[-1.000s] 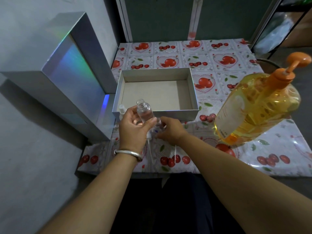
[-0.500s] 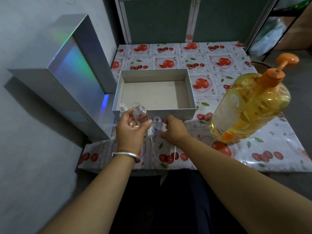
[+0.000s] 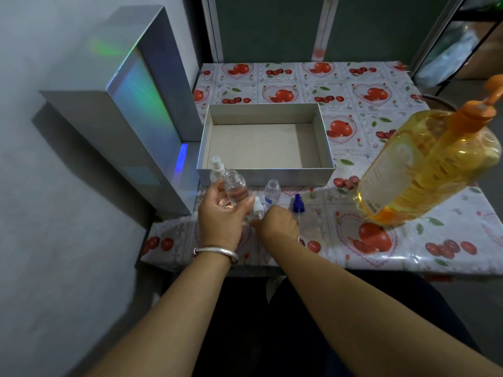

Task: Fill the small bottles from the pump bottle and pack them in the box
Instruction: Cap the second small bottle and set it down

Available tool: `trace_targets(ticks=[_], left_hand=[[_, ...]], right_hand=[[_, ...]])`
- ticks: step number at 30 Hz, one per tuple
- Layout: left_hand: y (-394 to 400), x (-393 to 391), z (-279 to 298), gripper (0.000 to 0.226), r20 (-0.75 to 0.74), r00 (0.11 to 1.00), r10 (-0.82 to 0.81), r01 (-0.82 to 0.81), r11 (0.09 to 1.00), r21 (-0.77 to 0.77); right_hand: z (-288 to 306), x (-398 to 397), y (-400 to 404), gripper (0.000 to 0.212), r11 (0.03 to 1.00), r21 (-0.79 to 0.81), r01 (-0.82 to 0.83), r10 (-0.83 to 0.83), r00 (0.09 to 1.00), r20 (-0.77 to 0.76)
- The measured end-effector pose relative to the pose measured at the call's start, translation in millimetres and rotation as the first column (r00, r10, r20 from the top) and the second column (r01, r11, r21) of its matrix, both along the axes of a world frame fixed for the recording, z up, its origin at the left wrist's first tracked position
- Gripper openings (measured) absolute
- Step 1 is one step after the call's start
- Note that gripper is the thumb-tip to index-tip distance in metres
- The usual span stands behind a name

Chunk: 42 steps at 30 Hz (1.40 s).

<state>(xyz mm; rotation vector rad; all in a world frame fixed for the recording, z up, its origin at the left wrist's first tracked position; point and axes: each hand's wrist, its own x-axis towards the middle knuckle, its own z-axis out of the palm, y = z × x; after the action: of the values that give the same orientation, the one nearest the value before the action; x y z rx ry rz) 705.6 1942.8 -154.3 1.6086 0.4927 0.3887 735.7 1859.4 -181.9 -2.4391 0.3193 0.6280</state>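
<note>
My left hand (image 3: pixel 221 216) grips a small clear open bottle (image 3: pixel 236 187) just in front of the box. My right hand (image 3: pixel 277 223) pinches a white spray cap (image 3: pixel 257 207) on the table beside it. A second open clear bottle (image 3: pixel 272 193) stands on the table behind my right hand, and a blue spray cap (image 3: pixel 298 204) lies to its right. A third small bottle with a white cap (image 3: pixel 217 168) stands by the box's near left corner. The grey open box (image 3: pixel 265 174) is empty. The big yellow pump bottle (image 3: pixel 427 170) with an orange pump stands at the right.
A holographic silver box lid (image 3: pixel 141 115) leans against the wall at the left. The table wears a fruit-print plastic cloth (image 3: pixel 353 240). Behind the table is a dark panel with metal frames; my lap is below the table edge.
My right hand moved back from the standing bottle and took the white cap. The blue cap now shows to its right. My left hand shifted slightly left with its bottle.
</note>
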Motion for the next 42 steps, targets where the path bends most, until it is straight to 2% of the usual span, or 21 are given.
trace_targets(ticks=[5, 8, 10, 12, 16, 20, 22, 28, 33, 38, 42], left_hand=[[4.8, 0.3, -1.4, 0.041, -0.018, 1.000, 0.011, -0.010, 1.000, 0.025], [4.0, 0.1, 3.1, 0.042, -0.027, 0.999, 0.019, -0.019, 0.999, 0.030], [2.1, -0.4, 9.1, 0.040, -0.025, 1.000, 0.018, -0.017, 0.999, 0.038], [0.0, -1.4, 16.9, 0.038, -0.010, 1.000, 0.017, -0.017, 0.999, 0.047], [-5.6, -2.3, 37.1, 0.036, 0.045, 0.999, 0.028, -0.031, 0.998, 0.063], [-18.9, -0.9, 57.5, 0.040, 0.085, 0.996, 0.019, -0.026, 0.997, 0.075], [-28.7, 0.9, 65.3, 0.041, 0.094, 0.996, -0.002, -0.005, 0.997, 0.075], [-68.3, 12.5, 75.1, 0.035, 0.054, 0.991, -0.120, 0.117, 0.992, 0.051], [-93.1, 23.9, 78.3, 0.035, 0.021, 0.987, -0.160, 0.158, 0.983, 0.091], [-105.0, 36.0, 74.4, 0.034, -0.043, 0.986, -0.160, 0.164, 0.978, 0.127], [-110.5, 44.6, 71.1, 0.036, -0.070, 0.982, -0.173, 0.179, 0.979, 0.099]], right_hand=[[0.2, 0.5, 5.3, 0.021, 1.000, 0.024, 0.017, -0.017, 1.000, -0.016], [4.0, -6.3, 13.2, 0.018, 0.994, 0.097, -0.051, 0.053, 0.998, -0.020], [10.3, -13.0, 18.5, 0.008, 0.983, 0.148, -0.110, 0.107, 0.994, 0.027], [19.4, -15.2, 19.0, 0.015, 0.974, 0.183, -0.133, 0.114, 0.987, 0.109], [42.0, -6.5, 1.7, 0.012, 0.964, 0.239, -0.116, 0.068, 0.977, 0.201], [62.1, 8.0, -24.4, 0.002, 0.936, 0.352, -0.019, -0.070, 0.969, 0.238], [75.3, 15.5, -40.8, 0.007, 0.920, 0.392, -0.007, -0.107, 0.958, 0.267], [121.7, 28.9, -95.1, 0.046, 0.849, 0.520, -0.097, -0.100, 0.936, 0.338], [147.7, 37.5, -124.5, 0.026, 0.713, 0.696, -0.083, -0.139, 0.956, 0.257], [163.9, 53.9, -137.7, 0.027, 0.695, 0.705, -0.141, -0.206, 0.901, 0.383], [174.8, 64.0, -135.2, 0.024, 0.626, 0.754, -0.197, -0.262, 0.858, 0.441]])
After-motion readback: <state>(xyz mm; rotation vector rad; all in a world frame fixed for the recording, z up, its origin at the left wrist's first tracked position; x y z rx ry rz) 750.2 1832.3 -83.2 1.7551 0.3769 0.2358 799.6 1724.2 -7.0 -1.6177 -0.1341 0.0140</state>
